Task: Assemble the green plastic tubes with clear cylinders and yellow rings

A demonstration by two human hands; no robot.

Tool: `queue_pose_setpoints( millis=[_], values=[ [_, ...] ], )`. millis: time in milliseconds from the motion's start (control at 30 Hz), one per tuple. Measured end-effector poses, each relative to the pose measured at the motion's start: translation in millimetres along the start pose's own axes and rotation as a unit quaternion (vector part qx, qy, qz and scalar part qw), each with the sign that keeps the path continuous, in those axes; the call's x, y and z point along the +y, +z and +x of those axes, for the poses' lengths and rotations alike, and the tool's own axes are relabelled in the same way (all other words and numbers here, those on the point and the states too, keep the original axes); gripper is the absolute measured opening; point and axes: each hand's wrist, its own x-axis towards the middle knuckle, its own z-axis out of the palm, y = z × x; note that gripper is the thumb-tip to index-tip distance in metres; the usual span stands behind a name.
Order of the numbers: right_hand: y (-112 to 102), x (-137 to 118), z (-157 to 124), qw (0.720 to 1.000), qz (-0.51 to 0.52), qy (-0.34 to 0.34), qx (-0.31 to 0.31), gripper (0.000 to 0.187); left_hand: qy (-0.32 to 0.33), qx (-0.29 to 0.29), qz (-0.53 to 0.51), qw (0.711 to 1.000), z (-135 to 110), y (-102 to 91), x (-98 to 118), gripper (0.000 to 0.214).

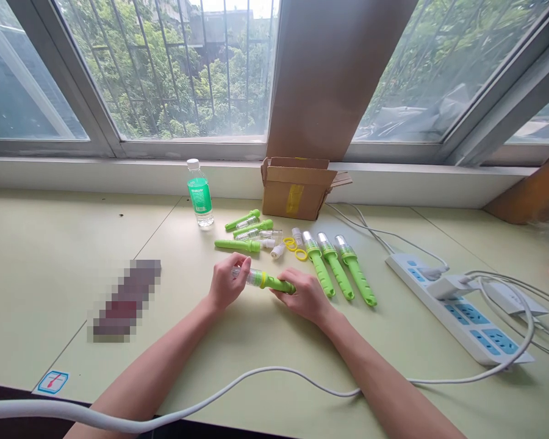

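Note:
Both hands hold one green stick with a clear tube end and a yellow ring (266,280), level above the table. My left hand (227,279) is closed around its clear tube. Around the green handle, my right hand (304,294) is closed. Just right lie three similar green sticks with clear tops (345,268), side by side. Beyond my hands are loose green handles (238,245), a clear tube (269,235), small white pieces (277,250) and several yellow rings (301,255).
A water bottle (200,195) and an open cardboard box (295,189) stand at the back. On the right lies a white power strip (457,311) with plugs. A white cable (256,371) crosses in front of me. A blurred dark object (127,299) lies left.

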Motion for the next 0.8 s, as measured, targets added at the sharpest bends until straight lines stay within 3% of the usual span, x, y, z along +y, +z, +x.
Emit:
queue_pose_setpoints(
  millis=[233, 400, 600, 800],
  values=[
    [0, 3, 0, 0.999, 0.039, 0.011, -0.028, 0.022, -0.033, 0.020, -0.035, 0.999, 0, 2.9, -1, 0.015],
    [2, -1, 0, 0.998, 0.059, 0.020, -0.021, 0.034, -0.113, 0.039, -0.122, 0.985, 2, 5.6, -4, 0.023],
    [3, -1, 1, 0.999, 0.032, 0.030, 0.007, 0.014, -0.152, 0.047, -0.163, 0.974, 2, 7.4, -7, 0.034],
    [1, 0, 1, 1.000, 0.012, 0.018, 0.012, 0.015, -0.189, 0.041, -0.206, 0.959, 3, 10.0, -11, 0.040]
  ],
)
